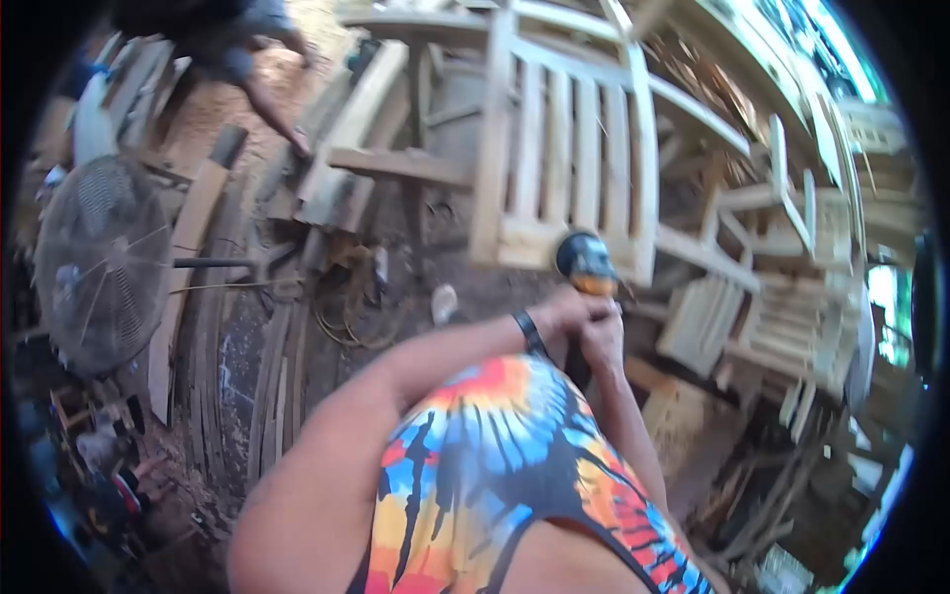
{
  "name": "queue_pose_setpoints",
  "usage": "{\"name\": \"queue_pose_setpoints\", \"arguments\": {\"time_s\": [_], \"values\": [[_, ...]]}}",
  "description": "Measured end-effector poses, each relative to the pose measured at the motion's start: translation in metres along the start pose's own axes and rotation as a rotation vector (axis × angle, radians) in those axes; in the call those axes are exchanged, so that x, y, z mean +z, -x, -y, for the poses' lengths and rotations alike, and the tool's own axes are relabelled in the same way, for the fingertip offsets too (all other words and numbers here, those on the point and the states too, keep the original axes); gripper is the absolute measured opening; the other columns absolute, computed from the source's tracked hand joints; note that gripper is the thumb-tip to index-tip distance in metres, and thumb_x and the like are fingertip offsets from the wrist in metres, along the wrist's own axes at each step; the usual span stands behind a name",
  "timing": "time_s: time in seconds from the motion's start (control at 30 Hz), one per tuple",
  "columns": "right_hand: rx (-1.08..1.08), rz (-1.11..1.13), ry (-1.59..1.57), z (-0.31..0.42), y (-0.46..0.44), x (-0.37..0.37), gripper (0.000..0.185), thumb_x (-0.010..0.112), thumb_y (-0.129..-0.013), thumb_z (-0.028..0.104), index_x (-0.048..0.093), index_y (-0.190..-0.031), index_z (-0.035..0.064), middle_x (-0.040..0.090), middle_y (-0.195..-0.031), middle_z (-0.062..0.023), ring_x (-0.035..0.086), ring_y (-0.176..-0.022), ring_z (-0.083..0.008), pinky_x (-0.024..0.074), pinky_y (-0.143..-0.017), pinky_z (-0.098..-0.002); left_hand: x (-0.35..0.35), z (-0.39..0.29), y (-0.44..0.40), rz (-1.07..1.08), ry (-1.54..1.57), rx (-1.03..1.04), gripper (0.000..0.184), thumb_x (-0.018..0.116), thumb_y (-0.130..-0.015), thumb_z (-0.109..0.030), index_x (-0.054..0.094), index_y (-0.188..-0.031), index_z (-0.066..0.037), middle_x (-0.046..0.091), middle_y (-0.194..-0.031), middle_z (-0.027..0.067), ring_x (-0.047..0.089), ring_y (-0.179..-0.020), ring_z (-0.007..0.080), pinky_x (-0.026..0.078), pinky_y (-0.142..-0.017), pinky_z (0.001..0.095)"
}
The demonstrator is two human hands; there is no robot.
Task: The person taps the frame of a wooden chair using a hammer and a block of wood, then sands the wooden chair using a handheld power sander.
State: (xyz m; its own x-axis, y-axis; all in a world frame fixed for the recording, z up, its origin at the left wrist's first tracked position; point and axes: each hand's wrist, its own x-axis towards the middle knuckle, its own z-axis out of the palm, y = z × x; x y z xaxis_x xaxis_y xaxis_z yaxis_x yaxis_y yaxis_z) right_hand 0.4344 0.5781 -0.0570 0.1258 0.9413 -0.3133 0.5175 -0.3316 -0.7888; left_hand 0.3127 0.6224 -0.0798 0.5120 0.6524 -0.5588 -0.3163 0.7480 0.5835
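A yellow and black power tool (594, 284) with a round dark head is held out in front of my body. My left hand (566, 311), with a dark band on its wrist, is closed around the tool's near end. Right beside it, my right hand (602, 335) is also closed on the tool. The round head is at the lower rail of a pale slatted wooden frame (524, 243); whether it touches the wood cannot be made out. Both hands partly hide the tool's body.
A large round fan (104, 262) stands at the left. Long boards (198, 213) lie near it. A coiled hose or cable (341, 307) is on the floor. Another person's leg (267, 104) shows at the upper left. Slatted wooden pieces (792, 332) are stacked at the right.
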Motion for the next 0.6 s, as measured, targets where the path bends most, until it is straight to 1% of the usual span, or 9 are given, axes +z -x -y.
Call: {"name": "queue_pose_setpoints", "arguments": {"time_s": [0.07, 0.1, 0.13, 0.17, 0.23, 0.27, 0.37, 0.43, 0.6], "values": [[-0.032, -0.014, 0.030, 0.005, -0.002, 0.008, 0.043, 0.079, -0.079, 0.027, 0.066, -0.109, -0.0010, 0.073, -0.099, -0.0187, 0.071, -0.089, -0.0275, 0.0562, -0.079, -0.0387, -0.011, -0.007, 0.013, 0.045, 0.007, 0.036, 0.026, 0.080, -0.090, -0.024, 0.074, -0.111, -0.009, 0.074, -0.103, 0.0027, 0.070, -0.091, 0.0129, 0.057, -0.079, 0.0331], [-0.032, 0.047, 0.055, 0.003, -0.007, 0.011, 0.043, 0.078, -0.079, 0.025, 0.066, -0.108, -0.0030, 0.073, -0.101, -0.0172, 0.072, -0.090, -0.0261, 0.0571, -0.080, -0.0385, -0.016, -0.007, 0.010, -0.031, -0.087, 0.117, 0.030, 0.081, -0.089, -0.028, 0.074, -0.112, -0.009, 0.074, -0.103, 0.0027, 0.069, -0.092, 0.0139, 0.057, -0.082, 0.0343], [-0.102, 0.106, -0.176, 0.028, -0.007, 0.020, 0.041, 0.077, -0.078, 0.021, 0.067, -0.109, -0.0036, 0.074, -0.103, -0.0156, 0.072, -0.093, -0.0245, 0.0579, -0.081, -0.0377, -0.025, -0.003, 0.003, -0.124, -0.228, 0.173, 0.035, 0.083, -0.087, -0.030, 0.073, -0.113, -0.009, 0.074, -0.105, 0.0020, 0.068, -0.096, 0.0132, 0.055, -0.088, 0.0341], [-0.146, 0.183, -0.211, 0.010, -0.016, 0.027, 0.037, 0.074, -0.079, 0.015, 0.066, -0.110, -0.0031, 0.073, -0.103, -0.0132, 0.071, -0.093, -0.0197, 0.0577, -0.081, -0.0351, -0.030, 0.005, -0.004, -0.211, -0.365, 0.209, 0.039, 0.086, -0.085, -0.031, 0.073, -0.114, -0.009, 0.074, -0.107, 0.0013, 0.067, -0.100, 0.0125, 0.053, -0.093, 0.0339], [-0.125, 0.223, -0.329, 0.013, -0.016, 0.037, 0.032, 0.068, -0.084, 0.009, 0.062, -0.114, -0.0025, 0.068, -0.099, -0.0086, 0.065, -0.087, -0.0132, 0.0548, -0.078, -0.0321, -0.037, 0.021, -0.014, -0.224, -0.194, 0.290, 0.041, 0.089, -0.082, -0.032, 0.074, -0.112, -0.008, 0.074, -0.106, 0.0023, 0.067, -0.097, 0.0127, 0.053, -0.092, 0.0325], [-0.106, 0.276, -0.320, 0.022, -0.014, 0.037, 0.035, 0.070, -0.084, 0.009, 0.061, -0.116, -0.0021, 0.068, -0.099, -0.0081, 0.065, -0.087, -0.0135, 0.0542, -0.078, -0.0324, -0.036, 0.005, 0.005, -0.278, -0.269, 0.151, 0.042, 0.090, -0.081, -0.033, 0.075, -0.110, -0.007, 0.075, -0.105, 0.0033, 0.067, -0.098, 0.0123, 0.053, -0.091, 0.0324], [-0.145, 0.293, -0.253, 0.065, -0.007, 0.034, 0.042, 0.075, -0.080, 0.011, 0.061, -0.118, -0.0009, 0.069, -0.102, -0.0084, 0.066, -0.090, -0.0145, 0.0539, -0.081, -0.0327, -0.032, -0.021, 0.033, -0.355, -0.359, 0.136, 0.046, 0.090, -0.080, -0.036, 0.074, -0.110, -0.006, 0.075, -0.108, 0.0058, 0.068, -0.101, 0.0147, 0.054, -0.092, 0.0337], [-0.090, 0.309, -0.376, 0.033, -0.015, 0.036, 0.046, 0.078, -0.079, 0.014, 0.061, -0.119, -0.0007, 0.070, -0.103, -0.0088, 0.067, -0.091, -0.0157, 0.0541, -0.081, -0.0334, -0.030, -0.005, 0.018, -0.331, -0.332, 0.168, 0.044, 0.089, -0.082, -0.035, 0.074, -0.111, -0.006, 0.074, -0.110, 0.0062, 0.068, -0.102, 0.0153, 0.052, -0.094, 0.0332], [-0.088, 0.132, -0.110, 0.016, -0.029, -0.003, 0.040, 0.076, -0.078, 0.012, 0.060, -0.112, -0.0018, 0.070, -0.099, -0.0112, 0.068, -0.090, -0.0182, 0.0549, -0.079, -0.0345, -0.015, 0.027, -0.051, 0.040, -0.055, 0.213, 0.035, 0.082, -0.091, -0.025, 0.070, -0.120, -0.009, 0.072, -0.109, 0.0005, 0.066, -0.107, 0.0107, 0.050, -0.097, 0.0293]]}}
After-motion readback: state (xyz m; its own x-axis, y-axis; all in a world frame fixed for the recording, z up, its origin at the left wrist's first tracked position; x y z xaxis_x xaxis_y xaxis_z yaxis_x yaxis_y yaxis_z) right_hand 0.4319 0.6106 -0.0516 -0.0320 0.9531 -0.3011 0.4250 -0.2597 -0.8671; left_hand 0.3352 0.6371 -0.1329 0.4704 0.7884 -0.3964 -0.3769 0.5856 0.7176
